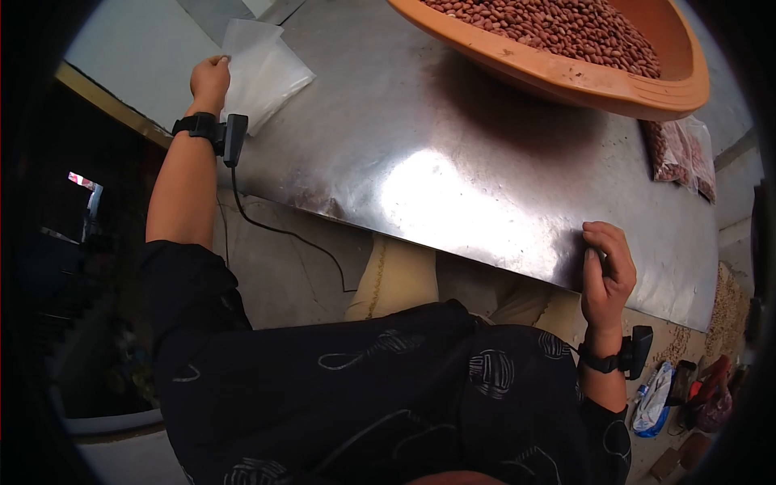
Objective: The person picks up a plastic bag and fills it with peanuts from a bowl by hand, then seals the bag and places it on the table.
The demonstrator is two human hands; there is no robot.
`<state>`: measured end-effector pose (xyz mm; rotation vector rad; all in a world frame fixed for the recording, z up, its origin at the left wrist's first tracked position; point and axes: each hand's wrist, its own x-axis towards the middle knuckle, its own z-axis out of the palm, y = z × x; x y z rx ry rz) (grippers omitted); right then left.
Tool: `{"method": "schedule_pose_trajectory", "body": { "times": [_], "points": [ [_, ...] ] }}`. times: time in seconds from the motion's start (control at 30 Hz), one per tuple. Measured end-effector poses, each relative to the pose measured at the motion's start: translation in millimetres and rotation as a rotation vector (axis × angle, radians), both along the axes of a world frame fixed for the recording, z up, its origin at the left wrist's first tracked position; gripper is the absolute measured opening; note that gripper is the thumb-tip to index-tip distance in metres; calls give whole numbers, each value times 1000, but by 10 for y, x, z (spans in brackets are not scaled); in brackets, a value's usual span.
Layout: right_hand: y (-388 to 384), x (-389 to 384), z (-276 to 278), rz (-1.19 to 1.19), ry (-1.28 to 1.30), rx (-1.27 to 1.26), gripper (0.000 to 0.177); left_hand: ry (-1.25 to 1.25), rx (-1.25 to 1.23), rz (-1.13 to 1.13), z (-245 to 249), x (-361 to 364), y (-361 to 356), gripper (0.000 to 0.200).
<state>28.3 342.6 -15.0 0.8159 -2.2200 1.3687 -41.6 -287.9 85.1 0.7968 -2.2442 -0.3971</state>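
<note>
My left hand (pixel 210 79) is closed at the edge of some clear plastic bags (pixel 267 77), which lie flat on the far left of the metal tabletop (pixel 347 121); its fingertips pinch their near side. Close to the front edge on the right, my right hand (pixel 608 271) rests with fingers loosely bent and the thumb apart, nothing visible in it. An orange plastic basin (pixel 566 77) heaped with red-skinned peanuts (pixel 550 32) stands at the back, cut off by the top of the view. Beside it, on the right, lie filled bags of peanuts (pixel 679 158).
A black cable (pixel 299 236) hangs from the device on my left wrist past the table's front edge. On the floor at the right are scattered peanuts (pixel 723 311), a blue-and-white packet (pixel 651 400) and a dark red bag (pixel 713 396). A pale wall or panel borders the upper left.
</note>
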Motion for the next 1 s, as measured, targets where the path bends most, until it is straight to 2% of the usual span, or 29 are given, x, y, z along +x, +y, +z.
{"method": "schedule_pose_trajectory", "body": {
  "times": [0.17, 0.27, 0.43, 0.57, 0.67, 0.77, 1.0],
  "points": [
    [8, 5, 9, -1, 16, -10, 21, 150, 168, -238, 171, 114, 594, 30],
    [18, 9, -4, -2, 24, -25, 21, 123, 422, -477, 215, 300, 1183, 26],
    [25, 21, -24, 31, -38, -92, 21, -152, 761, -799, 1, 675, 2286, 23],
    [-23, 64, 67, 233, -218, -139, 22, -245, 1113, -889, -355, 802, 2916, 22],
    [-221, 217, 295, 418, -456, -150, 27, -185, 1438, -927, -629, 831, 3281, 20],
    [-499, 253, 413, 507, -664, -248, 37, -77, 1601, -944, -845, 825, 3567, 20],
    [-816, -2, 259, 498, -720, -267, 61, 85, 1800, -1050, -937, 823, 3788, 23]
  ]
}}
